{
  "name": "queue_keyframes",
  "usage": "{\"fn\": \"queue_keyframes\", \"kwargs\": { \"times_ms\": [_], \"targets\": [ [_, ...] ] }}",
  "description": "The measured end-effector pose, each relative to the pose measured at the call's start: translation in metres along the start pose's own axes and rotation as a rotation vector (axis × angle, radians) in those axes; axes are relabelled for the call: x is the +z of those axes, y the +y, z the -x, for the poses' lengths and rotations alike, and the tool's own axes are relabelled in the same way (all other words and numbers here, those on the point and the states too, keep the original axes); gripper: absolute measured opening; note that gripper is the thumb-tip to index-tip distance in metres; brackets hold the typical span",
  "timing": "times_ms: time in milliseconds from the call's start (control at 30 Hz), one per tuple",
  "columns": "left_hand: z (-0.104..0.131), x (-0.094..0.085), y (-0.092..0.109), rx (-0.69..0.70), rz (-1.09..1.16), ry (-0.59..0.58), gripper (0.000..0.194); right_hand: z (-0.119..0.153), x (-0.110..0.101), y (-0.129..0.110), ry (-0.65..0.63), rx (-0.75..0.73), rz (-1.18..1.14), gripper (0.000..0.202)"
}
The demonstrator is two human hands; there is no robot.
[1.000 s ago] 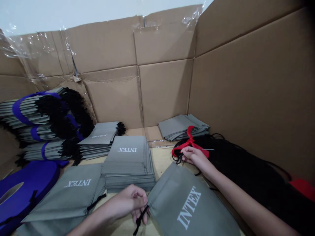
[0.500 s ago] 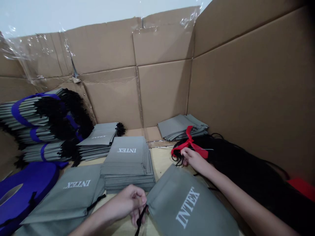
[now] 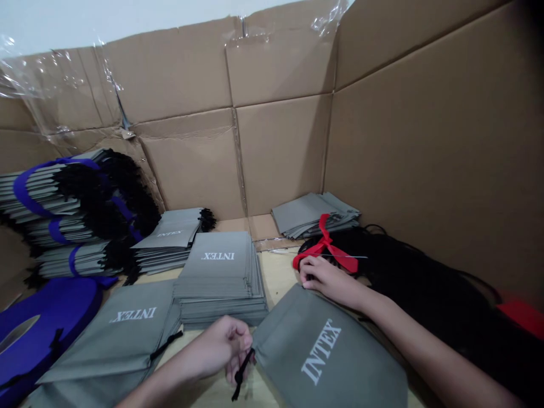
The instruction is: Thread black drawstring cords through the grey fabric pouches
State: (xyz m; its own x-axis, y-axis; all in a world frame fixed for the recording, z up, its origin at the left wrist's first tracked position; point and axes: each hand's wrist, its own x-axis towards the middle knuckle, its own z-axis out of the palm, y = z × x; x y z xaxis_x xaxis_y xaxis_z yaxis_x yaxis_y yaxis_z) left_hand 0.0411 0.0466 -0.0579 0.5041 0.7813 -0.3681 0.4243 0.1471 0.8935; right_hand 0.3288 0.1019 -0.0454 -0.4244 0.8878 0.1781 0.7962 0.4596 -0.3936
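Observation:
A grey drawstring bag (image 3: 352, 357) printed INTEX lies at a slant between my hands. My left hand (image 3: 232, 348) is closed in a pinch at its near top corner, with a knotted black cord (image 3: 241, 377) hanging from the fingers. At the far top corner, my right hand (image 3: 325, 280) has its fingers curled down onto the bag's edge; the fingertips are partly hidden. A thin, pale needle-like rod (image 3: 351, 256) sticks out past this hand over a red ribbon (image 3: 326, 243). Whether the hand holds the rod, I cannot tell.
Grey INTEX bags are stacked in the middle (image 3: 219, 277), with a corded stack (image 3: 164, 241) behind. More bags (image 3: 136, 323) lie left, near a purple ribbon roll (image 3: 55, 306) and tied bundles (image 3: 55, 221). Black cords (image 3: 425, 289) fill the right. Cardboard walls (image 3: 280, 141) enclose the table.
My right hand has moved slightly left and down, from the cord loops beside the red ribbon onto the bag's far corner. The left hand keeps its pinch; the view has shifted slightly.

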Motion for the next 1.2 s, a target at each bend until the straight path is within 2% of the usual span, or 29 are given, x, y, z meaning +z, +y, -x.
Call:
{"fn": "queue_keyframes", "kwargs": {
  "times_ms": [233, 467, 767, 967, 1200],
  "targets": [
    [0.001, 0.000, -0.001, -0.005, -0.026, -0.008, 0.064, 0.003, 0.000, 0.003, -0.034, -0.076, 0.080, 0.004],
    [0.001, -0.003, -0.004, 0.016, -0.032, -0.047, 0.062, 0.001, -0.002, 0.002, 0.039, -0.134, 0.192, 0.013],
    [0.000, -0.003, -0.002, 0.025, -0.062, -0.026, 0.067, -0.003, -0.005, 0.010, 0.113, -0.219, 0.367, 0.019],
    [0.000, -0.003, -0.003, 0.014, -0.056, -0.034, 0.064, -0.003, -0.003, 0.012, 0.105, -0.221, 0.364, 0.025],
    [0.000, -0.003, -0.005, 0.033, -0.041, -0.053, 0.063, -0.005, -0.002, 0.013, 0.088, -0.185, 0.261, 0.022]
  ]
}}
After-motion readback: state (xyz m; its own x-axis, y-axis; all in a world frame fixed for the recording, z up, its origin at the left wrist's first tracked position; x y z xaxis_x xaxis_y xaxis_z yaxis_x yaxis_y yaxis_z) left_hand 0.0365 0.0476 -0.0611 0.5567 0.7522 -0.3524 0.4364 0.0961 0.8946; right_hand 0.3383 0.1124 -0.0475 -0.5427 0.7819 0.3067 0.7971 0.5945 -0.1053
